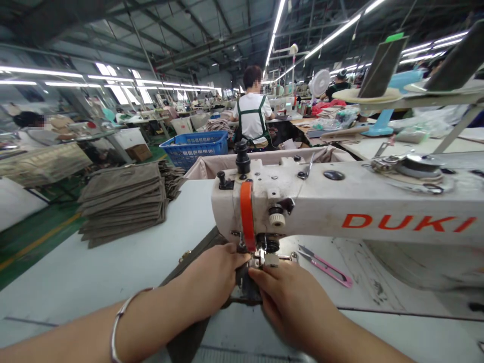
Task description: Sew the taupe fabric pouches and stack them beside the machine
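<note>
A piece of dark grey-brown fabric (pixel 189 339) lies on the sewing machine table, with one end under the presser foot (pixel 256 260) of the white sewing machine (pixel 310 194). My left hand (pixel 209 275) rests over the fabric with its fingers closed on it, the fingertips just left of the foot. On the other side, my right hand (pixel 293 295) pinches the fabric's near end close to the foot. The fingertips of both hands are partly hidden. Pink-handled thread snips (pixel 330 269) lie on the machine bed, right of my right hand.
Stacked grey-brown fabric pieces (pixel 123 199) sit at the table's left edge. Beyond are a blue basket (pixel 200 146) and a cloth-lined bin (pixel 200 166). A person in a white shirt (pixel 252 115) sits ahead. Thread cones (pixel 381 68) stand at upper right.
</note>
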Action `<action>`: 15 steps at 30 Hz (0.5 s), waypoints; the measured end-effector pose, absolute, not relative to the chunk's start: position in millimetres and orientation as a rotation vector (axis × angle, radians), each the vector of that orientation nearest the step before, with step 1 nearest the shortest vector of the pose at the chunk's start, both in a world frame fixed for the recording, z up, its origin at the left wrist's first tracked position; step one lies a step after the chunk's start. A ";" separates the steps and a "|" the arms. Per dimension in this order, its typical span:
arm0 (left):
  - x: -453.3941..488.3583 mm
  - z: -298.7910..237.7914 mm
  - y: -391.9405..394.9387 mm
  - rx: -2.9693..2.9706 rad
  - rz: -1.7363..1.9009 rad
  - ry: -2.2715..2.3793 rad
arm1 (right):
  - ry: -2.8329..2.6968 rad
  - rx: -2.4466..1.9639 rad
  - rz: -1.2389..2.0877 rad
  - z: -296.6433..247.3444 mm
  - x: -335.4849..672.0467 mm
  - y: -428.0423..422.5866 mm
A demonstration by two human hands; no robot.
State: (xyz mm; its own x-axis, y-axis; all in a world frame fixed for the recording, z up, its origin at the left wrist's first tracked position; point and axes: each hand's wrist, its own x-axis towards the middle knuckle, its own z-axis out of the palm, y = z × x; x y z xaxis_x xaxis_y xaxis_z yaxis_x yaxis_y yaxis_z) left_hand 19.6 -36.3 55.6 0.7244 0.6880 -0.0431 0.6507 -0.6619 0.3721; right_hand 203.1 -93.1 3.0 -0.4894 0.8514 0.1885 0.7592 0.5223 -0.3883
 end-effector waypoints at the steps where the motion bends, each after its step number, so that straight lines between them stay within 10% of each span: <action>1: 19.0 58.4 -34.5 2.534 0.124 1.036 | -2.434 -1.314 0.336 2.8 201.4 -93.2; 15: 26.4 54.5 -39.9 2.658 0.126 1.055 | -2.530 -1.492 0.298 5.5 198.1 -98.8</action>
